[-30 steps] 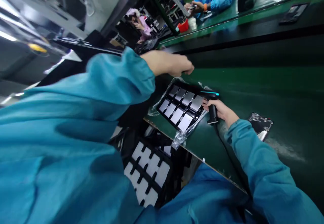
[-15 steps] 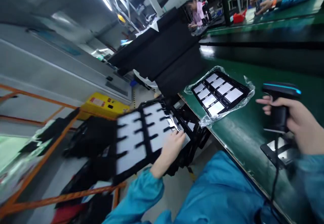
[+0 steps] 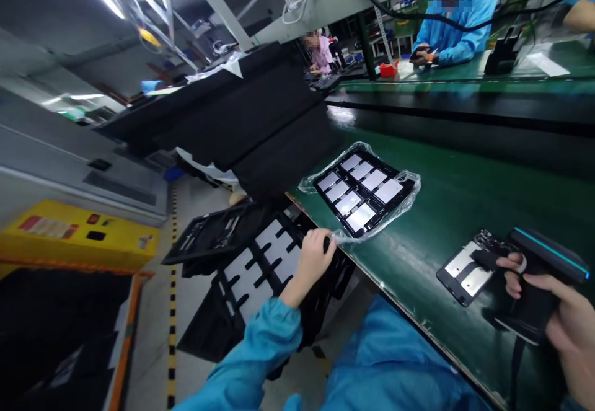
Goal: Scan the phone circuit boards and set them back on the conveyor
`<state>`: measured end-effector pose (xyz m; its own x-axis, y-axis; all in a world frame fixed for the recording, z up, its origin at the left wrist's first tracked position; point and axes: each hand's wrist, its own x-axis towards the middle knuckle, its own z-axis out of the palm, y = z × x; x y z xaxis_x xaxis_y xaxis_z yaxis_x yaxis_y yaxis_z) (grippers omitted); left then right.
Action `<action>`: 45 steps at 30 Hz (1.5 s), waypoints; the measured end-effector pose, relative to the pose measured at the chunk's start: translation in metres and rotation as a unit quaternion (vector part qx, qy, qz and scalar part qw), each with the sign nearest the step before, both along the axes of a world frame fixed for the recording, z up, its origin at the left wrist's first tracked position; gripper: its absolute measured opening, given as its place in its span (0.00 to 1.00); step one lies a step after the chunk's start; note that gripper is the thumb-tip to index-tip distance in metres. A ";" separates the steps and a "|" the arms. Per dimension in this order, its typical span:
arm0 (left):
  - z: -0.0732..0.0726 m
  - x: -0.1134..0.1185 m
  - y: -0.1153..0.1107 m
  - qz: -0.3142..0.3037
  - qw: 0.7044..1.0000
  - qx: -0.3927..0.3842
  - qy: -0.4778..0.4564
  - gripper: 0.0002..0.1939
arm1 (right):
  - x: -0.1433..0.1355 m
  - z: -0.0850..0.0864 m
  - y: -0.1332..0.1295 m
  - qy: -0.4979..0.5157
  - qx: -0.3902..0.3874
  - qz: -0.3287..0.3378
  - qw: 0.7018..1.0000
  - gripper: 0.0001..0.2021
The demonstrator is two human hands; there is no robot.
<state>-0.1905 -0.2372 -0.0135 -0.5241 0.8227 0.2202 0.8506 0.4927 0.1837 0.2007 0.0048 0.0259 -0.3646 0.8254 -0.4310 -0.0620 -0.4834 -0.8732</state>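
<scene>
Gripping a barcode scanner [image 3: 552,253] by its handle, apparently for trigger access, the right hand [image 3: 564,324] is at lower right, beside an opened phone [image 3: 465,271]. At centre, a black tray [image 3: 405,189] of pale, flat pieces sits on the green worktop [image 3: 493,194] in clear plastic wrap [image 3: 305,185], perhaps for protection. The left hand's [image 3: 313,256] curled grip meets the wrap's corner; whether it pinches is unclear. The frame edge cuts off the right wrist.

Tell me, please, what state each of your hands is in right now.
Left hand: fingers curled at the clear plastic wrap; whether they grip it cannot be told.
Right hand: closed around the black scanner.
</scene>
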 end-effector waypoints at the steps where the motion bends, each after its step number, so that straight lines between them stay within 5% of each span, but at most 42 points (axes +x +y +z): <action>1: 0.004 -0.004 0.024 0.001 1.000 0.022 -0.015 0.12 | 0.003 -0.003 -0.004 0.011 -0.018 0.006 1.000 0.09; 3: 0.008 -0.007 0.072 -0.020 0.999 -0.004 -0.037 0.13 | 0.008 -0.010 -0.010 0.026 -0.042 0.028 0.998 0.09; 6: 0.006 -0.003 0.121 -0.057 0.985 -0.158 -0.033 0.16 | 0.012 -0.017 -0.012 0.034 -0.042 0.049 0.997 0.08; 11: 0.021 -0.003 0.141 -0.046 0.973 -0.226 -0.008 0.20 | 0.014 -0.013 -0.012 0.072 0.011 0.084 0.994 0.05; 14: 0.051 0.007 0.157 -0.033 0.995 -0.087 -0.016 0.14 | 0.010 -0.001 -0.023 0.094 0.015 0.169 0.981 0.07; 17: 0.072 0.054 0.186 -0.118 0.978 0.112 -0.129 0.12 | -0.001 0.011 -0.041 0.052 0.022 0.233 0.971 0.13; 22: 0.061 0.140 0.221 -0.228 0.908 0.182 -0.301 0.12 | -0.012 0.022 -0.063 -0.020 0.039 0.190 0.981 0.17; 32: 0.047 0.150 0.230 -0.246 0.874 0.154 -0.390 0.13 | 0.016 0.014 -0.075 0.012 0.044 0.143 0.989 0.18; 38: 0.014 0.165 0.211 -0.323 0.794 -0.005 -0.515 0.17 | 0.049 -0.008 -0.046 0.068 0.058 -0.067 0.994 0.14; 41: 0.002 0.158 0.202 -0.299 0.800 -0.015 -0.520 0.18 | 0.046 -0.011 -0.038 0.066 0.052 -0.004 0.996 0.12; 45: 0.004 0.136 0.188 -0.222 0.816 0.008 -0.534 0.23 | 0.031 -0.011 -0.053 0.061 -0.005 0.134 0.989 0.20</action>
<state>-0.0543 -0.0489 -0.0098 -0.0757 0.9850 -0.1553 0.2953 0.1709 0.9400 0.2317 -0.0482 0.0150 -0.6199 0.6878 -0.3777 -0.0358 -0.5057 -0.8620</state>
